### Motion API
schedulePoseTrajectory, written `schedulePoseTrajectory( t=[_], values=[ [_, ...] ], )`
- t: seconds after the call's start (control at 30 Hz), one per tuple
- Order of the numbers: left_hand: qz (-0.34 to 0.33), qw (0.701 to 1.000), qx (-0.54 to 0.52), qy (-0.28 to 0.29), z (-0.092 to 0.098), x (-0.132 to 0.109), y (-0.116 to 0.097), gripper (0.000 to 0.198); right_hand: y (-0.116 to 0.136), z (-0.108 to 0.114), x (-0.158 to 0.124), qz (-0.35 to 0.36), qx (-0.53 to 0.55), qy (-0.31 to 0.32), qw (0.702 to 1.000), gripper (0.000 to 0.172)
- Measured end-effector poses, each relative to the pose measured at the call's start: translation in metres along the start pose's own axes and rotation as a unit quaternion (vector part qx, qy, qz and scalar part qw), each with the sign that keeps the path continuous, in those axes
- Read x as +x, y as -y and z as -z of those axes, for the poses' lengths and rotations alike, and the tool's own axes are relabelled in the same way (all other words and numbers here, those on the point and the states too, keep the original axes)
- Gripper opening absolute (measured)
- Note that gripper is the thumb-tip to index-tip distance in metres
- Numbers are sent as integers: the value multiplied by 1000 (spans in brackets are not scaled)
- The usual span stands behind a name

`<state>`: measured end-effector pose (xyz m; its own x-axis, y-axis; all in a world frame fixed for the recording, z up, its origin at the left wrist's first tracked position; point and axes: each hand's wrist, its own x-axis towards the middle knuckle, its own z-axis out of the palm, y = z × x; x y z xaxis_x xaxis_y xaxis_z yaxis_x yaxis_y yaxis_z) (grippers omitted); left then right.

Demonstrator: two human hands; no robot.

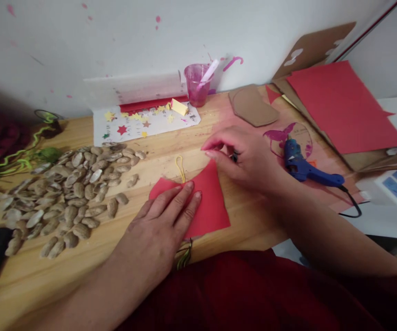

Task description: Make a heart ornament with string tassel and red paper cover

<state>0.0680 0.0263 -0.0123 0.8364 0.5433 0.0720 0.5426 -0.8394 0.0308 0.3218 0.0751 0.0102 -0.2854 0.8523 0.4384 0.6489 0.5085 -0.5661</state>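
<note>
My left hand (171, 209) lies flat with fingers stretched out, pressing a piece of red paper (215, 202) against the wooden table. A yellow cord loop (179, 168) sticks out past the paper's curved top edge, close to my left fingertips. Green and black threads (184, 255) hang out at its lower edge. Just beyond the paper's upper right corner, my right hand (241, 154) is raised with thumb and index fingertips pinched together. Whatever may be between those fingertips is too small to make out.
Peanut shells (77, 188) are heaped on the left beside green yarn (19, 158). Paper stars lie on a white sheet (104, 128) at the back, near a pink cup (196, 85). To the right are a blue glue gun (309, 170), cardboard (253, 105) and red sheets (343, 108).
</note>
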Motion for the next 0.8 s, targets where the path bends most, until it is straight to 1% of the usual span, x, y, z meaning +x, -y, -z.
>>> schedulePoseTrajectory(
  t=[0.03, 0.07, 0.1, 0.13, 0.17, 0.23, 0.3, 0.37, 0.43, 0.5, 0.57, 0.63, 0.7, 0.8],
  values=[
    [-1, 1000, -3, -1, 0, 0, 0, 64, 4, 2, -1, 8, 12, -36, 999, 9],
    [-3, 1000, -4, -2, 1, 1, 0, 64, 8, 4, -1, 13, 28, -55, 998, 9],
    [-5, 1000, -5, -3, 1, 1, 0, 64, 13, 5, -2, 15, 47, -53, 997, 9],
    [-7, 1000, -4, -6, 1, 2, -1, 64, 17, 4, -3, 16, 69, -28, 997, 8],
    [-7, 1000, -2, -10, 2, 2, -1, 63, 20, 3, -4, 16, 93, 16, 995, 7],
    [-7, 1000, -2, -12, 2, 4, -3, 58, 24, -1, -7, -1, 135, 132, 982, 6],
    [-10, 1000, -11, -8, 2, 5, -3, 50, 24, -7, -9, -31, 160, 227, 960, 13],
    [-15, 999, -37, -5, 2, 5, -1, 47, 22, -12, -10, -61, 169, 271, 946, 21],
    [-11, 997, -79, -23, 3, 2, 6, 51, 19, -15, -10, -78, 157, 289, 941, 24],
    [15, 990, -135, -46, 7, -6, 17, 53, 17, -16, -9, -79, 128, 298, 943, 23],
    [52, 980, -185, -59, 15, -18, 28, 51, 16, -17, -8, -67, 109, 301, 945, 21],
    [67, 974, -208, -65, 22, -32, 38, 43, 15, -18, -8, -47, 102, 303, 946, 22],
    [97, 971, -206, -76, 28, -43, 44, 35, 14, -18, -8, -32, 96, 304, 947, 23],
    [122, 964, -197, -134, 30, -51, 47, 21, 12, -19, -9, -32, 94, 306, 947, 26]
  ],
)
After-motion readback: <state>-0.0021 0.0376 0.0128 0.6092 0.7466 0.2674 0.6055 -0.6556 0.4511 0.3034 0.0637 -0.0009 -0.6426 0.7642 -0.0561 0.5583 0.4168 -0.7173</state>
